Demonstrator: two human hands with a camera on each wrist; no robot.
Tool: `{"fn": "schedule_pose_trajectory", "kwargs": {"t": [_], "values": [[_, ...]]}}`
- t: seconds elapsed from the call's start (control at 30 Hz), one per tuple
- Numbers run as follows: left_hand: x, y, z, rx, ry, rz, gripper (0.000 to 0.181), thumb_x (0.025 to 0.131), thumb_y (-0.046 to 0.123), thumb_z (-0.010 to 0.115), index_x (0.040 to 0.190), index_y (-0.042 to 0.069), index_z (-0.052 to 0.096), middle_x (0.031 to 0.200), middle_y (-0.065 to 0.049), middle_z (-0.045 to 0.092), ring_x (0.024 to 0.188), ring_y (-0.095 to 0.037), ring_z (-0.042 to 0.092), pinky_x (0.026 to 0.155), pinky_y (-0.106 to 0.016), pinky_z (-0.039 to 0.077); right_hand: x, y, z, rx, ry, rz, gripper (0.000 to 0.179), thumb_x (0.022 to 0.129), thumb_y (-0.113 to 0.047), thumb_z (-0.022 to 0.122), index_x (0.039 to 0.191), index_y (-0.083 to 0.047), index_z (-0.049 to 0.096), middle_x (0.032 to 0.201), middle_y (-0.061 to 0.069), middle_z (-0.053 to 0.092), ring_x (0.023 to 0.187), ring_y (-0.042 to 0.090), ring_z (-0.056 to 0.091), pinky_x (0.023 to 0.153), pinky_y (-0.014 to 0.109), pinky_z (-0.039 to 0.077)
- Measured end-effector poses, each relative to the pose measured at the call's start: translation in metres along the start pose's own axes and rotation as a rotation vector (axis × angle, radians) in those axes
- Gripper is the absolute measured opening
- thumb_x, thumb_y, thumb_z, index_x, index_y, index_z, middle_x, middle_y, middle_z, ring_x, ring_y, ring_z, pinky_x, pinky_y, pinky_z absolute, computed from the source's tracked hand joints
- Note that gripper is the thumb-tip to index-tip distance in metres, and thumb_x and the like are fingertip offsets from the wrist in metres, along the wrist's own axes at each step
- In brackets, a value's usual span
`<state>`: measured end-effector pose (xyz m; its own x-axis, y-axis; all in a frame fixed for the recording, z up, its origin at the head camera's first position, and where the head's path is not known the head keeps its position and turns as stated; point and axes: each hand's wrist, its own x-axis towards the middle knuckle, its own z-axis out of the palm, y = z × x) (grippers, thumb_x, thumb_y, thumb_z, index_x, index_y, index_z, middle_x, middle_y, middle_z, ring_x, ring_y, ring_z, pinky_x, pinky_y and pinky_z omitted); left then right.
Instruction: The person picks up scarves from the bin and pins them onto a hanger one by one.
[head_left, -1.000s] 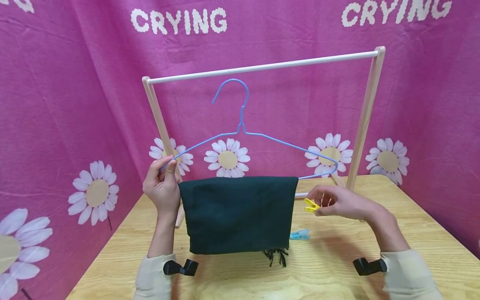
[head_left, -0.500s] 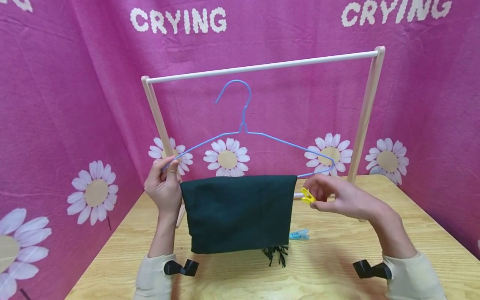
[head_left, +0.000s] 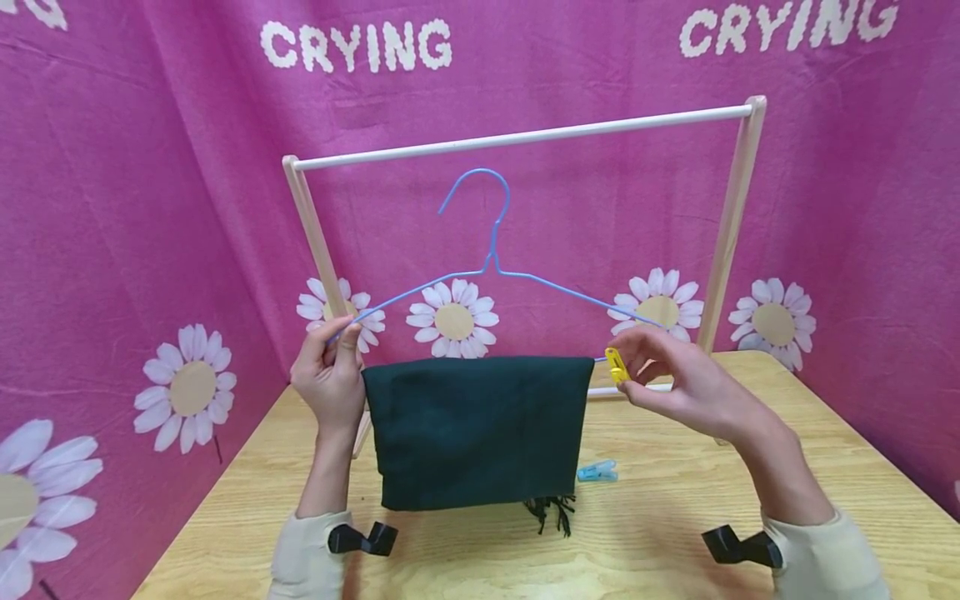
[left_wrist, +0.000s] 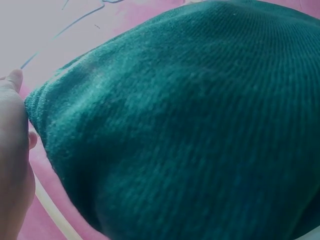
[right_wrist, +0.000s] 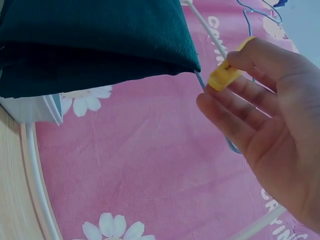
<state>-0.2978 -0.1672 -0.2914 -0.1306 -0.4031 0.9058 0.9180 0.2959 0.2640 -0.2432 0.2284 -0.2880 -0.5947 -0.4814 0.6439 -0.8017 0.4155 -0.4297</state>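
A blue wire hanger point(head_left: 420, 289) is held up by my left hand point(head_left: 330, 379), which pinches its left corner between thumb and fingers. Over the hanger's bottom bar drapes a folded dark green scarf point(head_left: 480, 433), black fringe hanging at its lower right. My right hand point(head_left: 686, 379) pinches a yellow clothespin point(head_left: 617, 365) just right of the scarf's top right corner, close to the bar. In the right wrist view the clothespin point(right_wrist: 225, 75) sits apart from the cloth. The hanger's right end is hidden behind that hand. Green cloth point(left_wrist: 175, 120) fills most of the left wrist view.
Behind the hanger stands a wooden rack with a white top rail point(head_left: 525, 135). A light blue clothespin point(head_left: 597, 471) lies on the wooden table point(head_left: 645, 542) below the scarf's right side. Pink flowered fabric point(head_left: 570, 217) covers the walls around.
My right hand has risen and moved slightly left, turning the yellow clothespin more upright beside the scarf. The hanger and scarf have shifted a little; the hook has moved right and slightly down.
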Motion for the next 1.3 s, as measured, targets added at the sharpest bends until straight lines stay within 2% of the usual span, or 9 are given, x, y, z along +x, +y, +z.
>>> {"fn": "schedule_pose_trajectory", "kwargs": {"t": [0.23,0.3,0.53,0.67,0.8,1.0,1.1,1.3], "values": [[-0.001,-0.001,0.0,0.016,-0.007,0.004,0.021,0.084,0.006,0.077,0.096,-0.01,0.072,0.076,0.005,0.065,0.048,-0.001,0.043,0.048,-0.01,0.038,0.002,-0.004,0.003,-0.061,0.108,-0.08,0.059,0.077,0.011,0.076,0.13,-0.008,0.059,0.103,-0.002,0.064,0.084,0.005,0.062,0.077,0.015,0.053],[-0.001,-0.001,0.0,0.022,-0.01,0.007,0.023,0.084,0.009,0.077,0.096,-0.01,0.072,0.076,0.003,0.066,0.048,-0.001,0.043,0.049,-0.01,0.038,0.002,-0.005,0.005,-0.064,0.15,-0.07,0.059,0.076,0.011,0.076,0.13,-0.006,0.06,0.101,-0.001,0.066,0.083,0.004,0.063,0.077,0.013,0.052],[-0.002,0.0,0.0,0.025,-0.027,0.002,0.017,0.083,-0.002,0.076,0.097,-0.009,0.072,0.075,-0.002,0.065,0.049,-0.002,0.043,0.05,-0.011,0.04,0.005,-0.004,0.012,-0.092,0.26,0.002,0.059,0.075,0.009,0.079,0.129,-0.007,0.06,0.093,0.003,0.072,0.084,-0.001,0.066,0.082,0.008,0.051],[-0.003,0.0,-0.001,0.027,-0.034,-0.001,0.017,0.084,0.0,0.076,0.098,-0.009,0.072,0.073,-0.003,0.064,0.049,-0.002,0.044,0.05,-0.011,0.04,0.006,-0.004,0.015,-0.115,0.283,-0.001,0.059,0.075,0.009,0.08,0.129,-0.007,0.06,0.097,0.003,0.072,0.086,-0.001,0.065,0.084,0.007,0.05],[-0.002,0.001,0.001,0.022,-0.033,0.0,0.018,0.084,0.003,0.076,0.098,-0.009,0.072,0.074,-0.001,0.064,0.049,-0.002,0.044,0.05,-0.011,0.039,0.008,-0.006,0.017,-0.091,0.296,-0.01,0.059,0.075,0.01,0.08,0.127,-0.005,0.06,0.1,0.004,0.071,0.086,0.0,0.066,0.083,0.009,0.052],[-0.003,0.002,0.003,0.027,-0.032,0.003,0.016,0.082,-0.007,0.074,0.098,-0.009,0.073,0.072,0.006,0.062,0.048,-0.001,0.043,0.048,-0.012,0.038,0.009,-0.005,0.02,-0.108,0.285,0.011,0.058,0.077,0.009,0.079,0.13,-0.008,0.06,0.101,0.005,0.073,0.087,0.0,0.067,0.084,0.008,0.051],[-0.003,0.003,0.004,0.031,-0.027,0.001,0.015,0.083,-0.004,0.075,0.098,-0.008,0.073,0.071,0.003,0.062,0.049,-0.002,0.042,0.049,-0.012,0.038,0.01,-0.004,0.021,-0.135,0.277,0.031,0.056,0.078,0.007,0.078,0.129,-0.008,0.061,0.099,0.004,0.073,0.086,0.0,0.068,0.084,0.007,0.051],[-0.004,0.003,0.005,0.028,-0.033,-0.002,0.023,0.086,0.012,0.075,0.099,-0.007,0.072,0.068,-0.008,0.059,0.049,-0.002,0.042,0.05,-0.012,0.038,0.01,-0.003,0.023,-0.146,0.28,0.042,0.053,0.079,0.005,0.078,0.128,-0.006,0.062,0.098,0.004,0.073,0.085,0.0,0.067,0.084,0.007,0.05]]}}
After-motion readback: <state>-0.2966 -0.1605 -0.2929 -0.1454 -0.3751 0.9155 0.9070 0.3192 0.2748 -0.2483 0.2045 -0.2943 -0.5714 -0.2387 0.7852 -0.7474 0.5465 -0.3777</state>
